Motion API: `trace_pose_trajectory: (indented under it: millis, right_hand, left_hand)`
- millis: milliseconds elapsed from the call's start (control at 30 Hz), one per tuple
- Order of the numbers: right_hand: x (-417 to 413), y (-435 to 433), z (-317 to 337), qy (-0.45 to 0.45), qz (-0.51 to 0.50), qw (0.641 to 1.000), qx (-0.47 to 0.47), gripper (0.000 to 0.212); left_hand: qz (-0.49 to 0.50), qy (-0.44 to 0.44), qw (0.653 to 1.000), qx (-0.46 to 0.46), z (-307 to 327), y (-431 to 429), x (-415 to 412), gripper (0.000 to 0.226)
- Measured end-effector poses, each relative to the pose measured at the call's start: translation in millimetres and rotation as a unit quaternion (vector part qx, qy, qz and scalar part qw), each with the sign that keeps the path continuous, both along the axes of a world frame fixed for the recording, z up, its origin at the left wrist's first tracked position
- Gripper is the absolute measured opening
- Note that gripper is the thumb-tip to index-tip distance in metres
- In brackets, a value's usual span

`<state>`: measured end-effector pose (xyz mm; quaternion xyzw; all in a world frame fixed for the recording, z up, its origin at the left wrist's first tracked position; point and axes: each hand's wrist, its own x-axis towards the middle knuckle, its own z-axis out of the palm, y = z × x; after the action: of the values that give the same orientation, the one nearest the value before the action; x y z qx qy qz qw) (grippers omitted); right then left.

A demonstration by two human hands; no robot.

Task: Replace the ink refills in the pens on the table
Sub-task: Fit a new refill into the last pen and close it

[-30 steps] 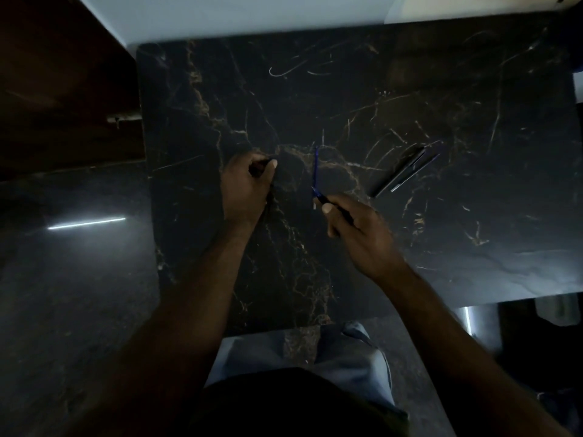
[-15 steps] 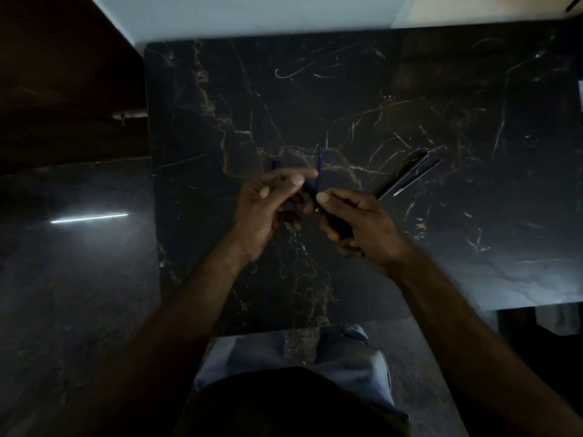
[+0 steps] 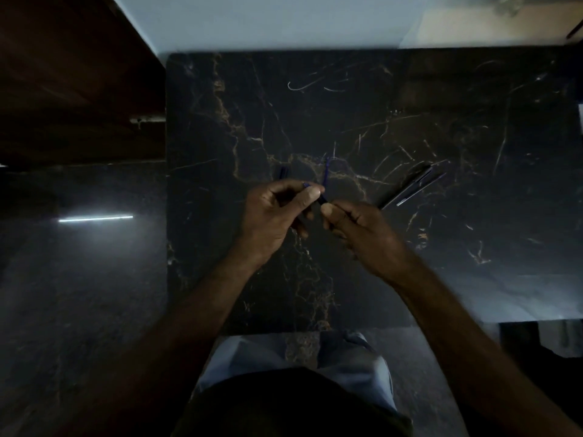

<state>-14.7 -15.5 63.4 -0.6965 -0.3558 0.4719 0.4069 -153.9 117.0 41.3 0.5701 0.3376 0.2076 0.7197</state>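
Observation:
Both hands meet over the middle of the black marble table. My right hand grips a dark pen barrel that points up-left. My left hand pinches the barrel's front end between thumb and forefinger, where a small blue tip shows. A thin blue refill lies on the table just beyond the hands. A short dark pen part lies beyond my left hand. The scene is dim and fine detail of the pen is hard to see.
Two dark pens and a thin refill lie slanted on the table to the right of my right hand. A dark wooden cabinet stands at the left. My knees are at the table's near edge.
My left hand left the short dark part on the table and came right to meet my right hand. The right hand lifted the pen barrel slightly toward it. Both now hold the pen.

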Motion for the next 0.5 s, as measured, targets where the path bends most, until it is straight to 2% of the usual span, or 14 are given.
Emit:
trace_pose_trajectory:
  millis: [33,100,233,333,400,467,500]
  right_hand:
    - [-0.4,0.6,1.1,-0.083,0.011,0.996,0.022,0.03]
    - [-0.3,0.5,2.2,-0.181,0.02,0.982,0.05,0.026]
    - [-1.8,-0.1,4.0,-0.25,0.025,0.966,0.065,0.029]
    - [2.6,-3.3,10.3,-0.28,0.036,0.957,0.069,0.028]
    - [6.7,-4.1,15.6,-0.212,0.057,0.974,0.06,0.025]
    - [14.3,-3.6,20.8,-0.032,0.048,0.998,0.009,0.028]
    - [19.7,-3.9,23.7,0.08,0.036,0.996,-0.028,0.031]
  left_hand:
    - [0.024,0.005,1.0,0.005,1.1,-4.9,1.9,0.009]
    - [0.067,0.008,0.998,0.005,2.9,-13.4,4.8,0.007]
    - [0.112,0.002,0.994,0.011,7.4,-25.7,11.0,0.015]
    - [0.11,0.004,0.994,-0.022,9.2,-29.4,16.2,0.019]
    - [0.06,0.0,0.996,-0.061,10.0,-24.2,15.3,0.019]
    - [-0.028,-0.017,0.996,-0.078,11.4,-13.6,10.3,0.015]
    - [-0.074,-0.029,0.994,-0.078,12.9,-7.5,7.6,0.014]
